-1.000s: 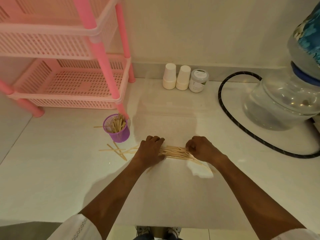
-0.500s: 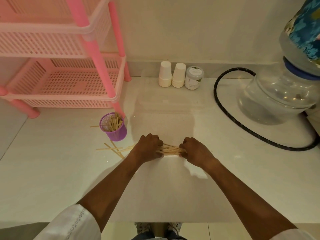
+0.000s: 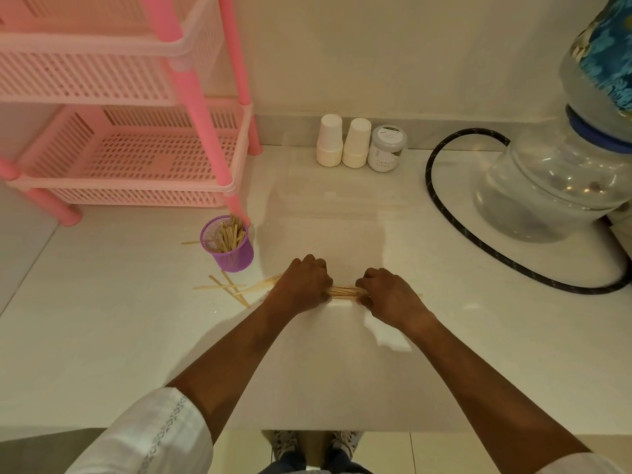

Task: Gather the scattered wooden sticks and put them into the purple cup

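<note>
A bundle of wooden sticks [image 3: 345,291] lies flat on the white counter [image 3: 342,371] between my two hands. My left hand [image 3: 302,285] grips the bundle's left end with curled fingers, and stick tips poke out past it to the left. My right hand [image 3: 390,295] grips the right end. The purple mesh cup [image 3: 228,246] stands upright to the upper left of my left hand, with several sticks standing in it. A few loose sticks [image 3: 227,289] lie crossed on the counter just below the cup, and one stick [image 3: 189,242] shows left of it.
A pink plastic rack [image 3: 136,155] stands at the back left, one leg beside the cup. Two stacks of white paper cups [image 3: 342,142] and a small jar [image 3: 388,148] sit against the wall. A black hose [image 3: 455,224] and a water bottle [image 3: 564,186] fill the right side.
Both hands have drawn closer together, squeezing the spread sticks into a tighter bundle. The stray sticks on the right have been pulled in.
</note>
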`<state>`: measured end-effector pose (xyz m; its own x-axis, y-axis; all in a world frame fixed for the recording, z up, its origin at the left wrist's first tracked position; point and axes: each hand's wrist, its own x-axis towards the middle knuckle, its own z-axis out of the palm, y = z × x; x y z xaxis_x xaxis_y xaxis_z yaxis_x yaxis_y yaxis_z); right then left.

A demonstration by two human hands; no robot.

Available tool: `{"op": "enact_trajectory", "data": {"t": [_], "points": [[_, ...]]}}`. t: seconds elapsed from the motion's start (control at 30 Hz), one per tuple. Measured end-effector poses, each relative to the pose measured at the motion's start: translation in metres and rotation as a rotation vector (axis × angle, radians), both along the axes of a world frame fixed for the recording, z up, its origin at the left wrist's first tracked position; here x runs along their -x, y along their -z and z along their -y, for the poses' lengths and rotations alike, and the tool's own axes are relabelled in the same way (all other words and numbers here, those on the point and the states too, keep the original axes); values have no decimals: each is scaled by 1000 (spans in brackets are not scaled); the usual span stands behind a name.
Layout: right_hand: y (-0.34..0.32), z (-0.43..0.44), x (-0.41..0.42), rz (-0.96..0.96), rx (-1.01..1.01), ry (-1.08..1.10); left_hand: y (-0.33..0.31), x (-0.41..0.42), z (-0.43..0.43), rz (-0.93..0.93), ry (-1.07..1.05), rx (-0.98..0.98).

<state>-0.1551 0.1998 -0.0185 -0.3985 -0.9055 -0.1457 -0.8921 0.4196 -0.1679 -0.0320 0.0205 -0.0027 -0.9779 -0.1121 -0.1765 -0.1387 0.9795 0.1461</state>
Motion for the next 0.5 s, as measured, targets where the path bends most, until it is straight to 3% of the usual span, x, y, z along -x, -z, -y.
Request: {"op": "enact_trajectory", "data": {"t": [0.3, 0.5], "points": [[2, 0, 0, -118, -79, 57, 5, 6, -2, 32, -105, -182], [2, -2, 1, -72, -62, 76, 13, 8, -2, 25, -181, -234]]}}
